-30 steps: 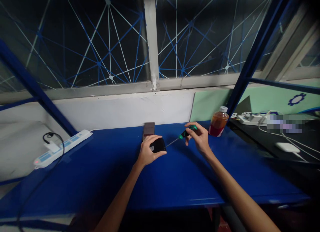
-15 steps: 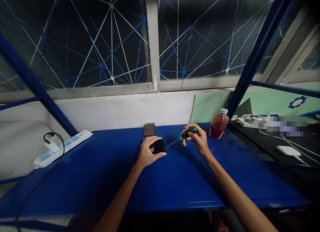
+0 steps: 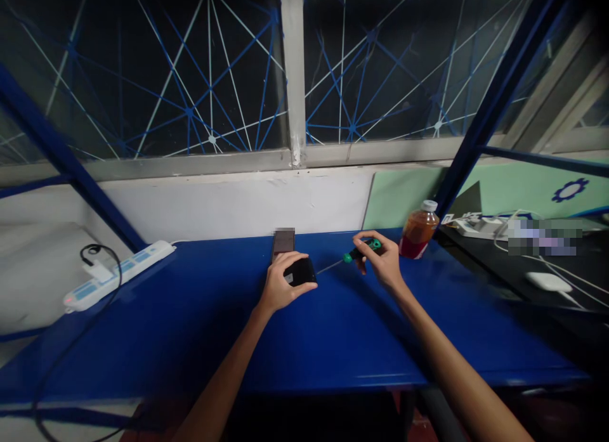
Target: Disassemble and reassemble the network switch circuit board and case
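My left hand (image 3: 278, 282) is closed around a small black box-shaped device (image 3: 302, 272) with a pale label, its fingers on the far side and its thumb on the near side. In my right hand (image 3: 381, 263) is a screwdriver (image 3: 354, 255) with a green and black handle, gripped between thumb and fingers. Its thin metal shaft points left, and the tip reaches the device's right side; whether it sits in a screw is too small to tell. Just behind my left hand a phone (image 3: 284, 241) with a lit screen lies on the blue table (image 3: 190, 328).
A bottle of reddish-brown drink (image 3: 419, 229) stands right of my right hand. At the left lies a white power strip (image 3: 121, 274) with a black cable (image 3: 71, 347) hanging down. Rightward, a black surface holds a white charger (image 3: 549, 281) and cables. Blue frame posts rise on both sides.
My right hand's fingers have shifted round the screwdriver handle, and its thumb now lies differently. The left hand still holds the device. The whole view has tilted slightly.
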`<control>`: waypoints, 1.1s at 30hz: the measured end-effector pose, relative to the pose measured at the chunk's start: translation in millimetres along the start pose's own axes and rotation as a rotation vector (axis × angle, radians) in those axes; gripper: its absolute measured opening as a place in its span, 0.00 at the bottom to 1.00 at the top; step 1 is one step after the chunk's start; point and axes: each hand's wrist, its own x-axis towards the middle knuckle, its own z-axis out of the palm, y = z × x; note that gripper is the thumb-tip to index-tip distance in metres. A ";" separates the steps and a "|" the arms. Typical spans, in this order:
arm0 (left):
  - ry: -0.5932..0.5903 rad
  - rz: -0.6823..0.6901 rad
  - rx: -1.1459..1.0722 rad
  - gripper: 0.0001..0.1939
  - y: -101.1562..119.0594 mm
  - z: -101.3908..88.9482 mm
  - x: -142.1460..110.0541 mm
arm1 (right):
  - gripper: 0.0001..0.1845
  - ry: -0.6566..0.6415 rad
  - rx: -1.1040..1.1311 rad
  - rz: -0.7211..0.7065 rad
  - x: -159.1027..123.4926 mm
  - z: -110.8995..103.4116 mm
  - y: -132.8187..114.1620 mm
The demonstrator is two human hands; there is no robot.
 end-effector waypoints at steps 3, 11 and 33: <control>0.003 -0.005 -0.005 0.27 0.9 -1.0 0.5 | 0.14 0.007 0.044 -0.008 -0.4 3.4 1.7; -0.002 0.001 -0.005 0.27 0.2 -0.1 1.2 | 0.13 -0.010 0.120 -0.024 -0.7 5.8 5.4; 0.000 -0.002 0.040 0.26 -4.2 0.8 0.3 | 0.15 -0.005 -0.002 -0.022 -2.4 8.2 6.4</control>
